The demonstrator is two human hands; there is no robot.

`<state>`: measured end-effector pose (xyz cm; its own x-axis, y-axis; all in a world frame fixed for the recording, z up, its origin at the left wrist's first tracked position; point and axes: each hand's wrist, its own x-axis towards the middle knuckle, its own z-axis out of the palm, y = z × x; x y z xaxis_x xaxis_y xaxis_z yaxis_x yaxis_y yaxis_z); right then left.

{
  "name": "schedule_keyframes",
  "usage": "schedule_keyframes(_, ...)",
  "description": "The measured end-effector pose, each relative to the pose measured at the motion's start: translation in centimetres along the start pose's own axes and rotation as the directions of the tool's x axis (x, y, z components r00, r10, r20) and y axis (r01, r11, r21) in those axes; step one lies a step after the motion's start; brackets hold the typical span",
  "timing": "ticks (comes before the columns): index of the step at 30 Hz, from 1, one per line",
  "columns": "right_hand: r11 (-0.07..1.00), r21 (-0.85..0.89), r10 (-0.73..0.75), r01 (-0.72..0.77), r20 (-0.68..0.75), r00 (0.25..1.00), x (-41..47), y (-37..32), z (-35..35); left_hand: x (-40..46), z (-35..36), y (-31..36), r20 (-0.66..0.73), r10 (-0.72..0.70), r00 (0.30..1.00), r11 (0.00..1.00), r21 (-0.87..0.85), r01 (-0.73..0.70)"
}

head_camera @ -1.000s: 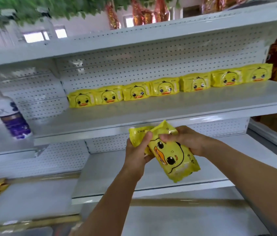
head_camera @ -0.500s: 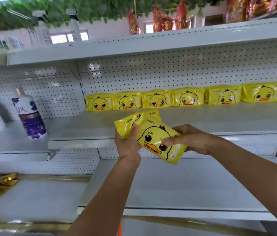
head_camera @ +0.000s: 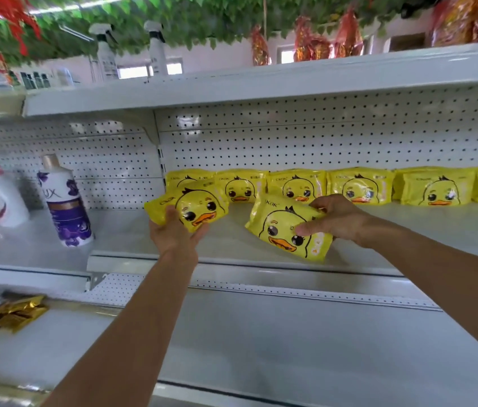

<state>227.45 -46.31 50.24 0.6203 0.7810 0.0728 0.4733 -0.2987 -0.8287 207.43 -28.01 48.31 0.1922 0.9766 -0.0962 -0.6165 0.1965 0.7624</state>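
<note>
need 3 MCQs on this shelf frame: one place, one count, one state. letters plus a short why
1. Where does the purple-label bottle stand?
A. on the top shelf
B. behind the duck pack row
C. left of the duck pack row

2. How many duck packs does the person hold?
A. one
B. two
C. three

3. How is the right pack?
A. gripped and tilted, in front of the row
B. standing upright in the row
C. dropped on the floor

Answers:
1 C: the bottle stands on the neighbouring shelf section, left of the leftmost pack.
2 B: the left hand grips the left pack, and the right hand grips the right pack.
3 A: thumb and fingers pinch it, and its duck face slants.
</note>
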Motion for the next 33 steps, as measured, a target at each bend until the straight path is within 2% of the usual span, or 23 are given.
schedule_keyframes(3, 0.979, -0.201, -0.050, 0.045, -0.021, 0.999, 3.4, -0.8, 1.4, 3.5, -0.5, 1.5, -0.039, 0.034, 0.999, 0.999, 0.033, -0.033)
schedule_keyframes(6, 0.951, -0.294, -0.105, 0.093, -0.024, 0.994, 6.6, -2.4, 3.5, 7.0, -0.7, 2.8, -0.038, 0.058, 0.998, 0.998, 0.036, -0.056)
schedule_keyframes(18, 0.852, -0.501, -0.222, 0.151, -0.085, 0.971, 18.9, -8.3, 14.5, 19.7, -1.7, 7.1, 0.023, -0.045, 0.999, 0.999, -0.021, 0.045)
schedule_keyframes(22, 0.799, -0.573, -0.286, 0.182, -0.096, 0.953, 22.6, -9.5, 18.0, 22.7, -2.2, 7.8, 0.099, -0.041, 0.994, 0.999, -0.024, 0.044)
schedule_keyframes(24, 0.749, -0.627, -0.341, 0.213, -0.089, 0.936, 24.2, -10.0, 19.4, 24.0, -2.5, 7.9, 0.147, -0.030, 0.989, 0.999, -0.029, 0.035)
schedule_keyframes(27, 0.619, -0.752, -0.428, 0.228, -0.080, 0.900, 26.1, -10.5, 20.8, 25.4, -3.0, 7.8, 0.201, -0.018, 0.979, 1.000, -0.016, 0.021)
schedule_keyframes(29, 0.536, -0.820, -0.460, 0.202, -0.083, 0.884, 27.0, -10.6, 21.4, 26.1, -3.1, 7.7, 0.245, -0.011, 0.970, 1.000, -0.003, 0.012)
schedule_keyframes(33, 0.448, -0.881, -0.487, 0.151, -0.099, 0.868, 27.9, -10.5, 21.8, 27.2, -3.4, 7.4, 0.302, -0.002, 0.953, 1.000, 0.017, -0.003)
